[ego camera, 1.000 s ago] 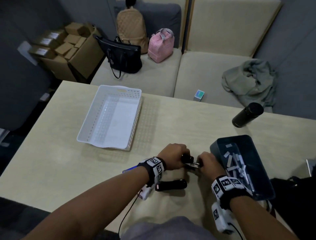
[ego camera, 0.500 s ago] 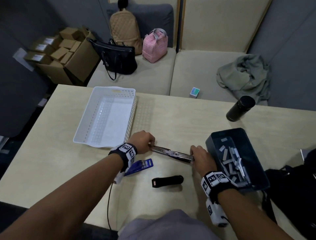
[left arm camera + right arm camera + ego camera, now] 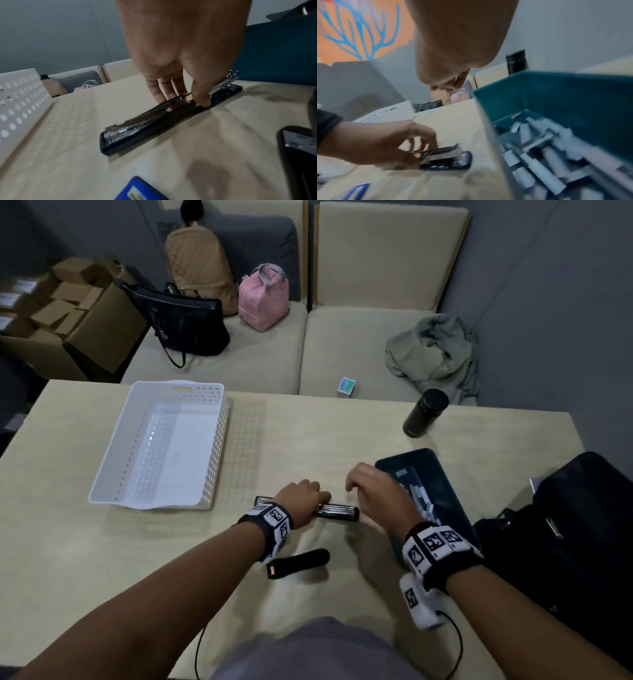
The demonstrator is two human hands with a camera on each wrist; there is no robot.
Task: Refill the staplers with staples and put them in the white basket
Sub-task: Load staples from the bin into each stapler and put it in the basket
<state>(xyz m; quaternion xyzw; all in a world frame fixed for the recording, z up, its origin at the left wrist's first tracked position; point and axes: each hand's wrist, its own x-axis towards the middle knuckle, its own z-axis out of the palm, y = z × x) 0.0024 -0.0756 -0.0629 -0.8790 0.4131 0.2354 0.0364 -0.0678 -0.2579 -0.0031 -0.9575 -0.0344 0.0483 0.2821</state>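
A pale wooden bench (image 3: 102,559) stands before a beige sofa (image 3: 342,350) loaded with bags, a grey-green jacket (image 3: 435,350) and a small box (image 3: 346,387). On the bench's far left sits the white basket (image 3: 116,470), perforated walls, nothing visible inside it. To the right is a dark teal bin (image 3: 452,494) holding a loose heap of pale staple strips (image 3: 539,155). A dark flask (image 3: 424,412) stands beyond the bin, and a black bag (image 3: 575,542) lies at the bench's right edge.

Between basket and bin lies an open stapler (image 3: 154,121), flat on the bench, its metal channel exposed. The left hand (image 3: 301,501) pins it at the middle, fingers and thumb pinching down on the metal rail. The right hand (image 3: 380,494) hovers just above the bin's near corner, fingers loosely curled and holding nothing that I can see. A second stapler (image 3: 298,563), black and closed, lies nearer the person. A blue stapler (image 3: 140,189) shows only in the wrist views, close under the left wrist.
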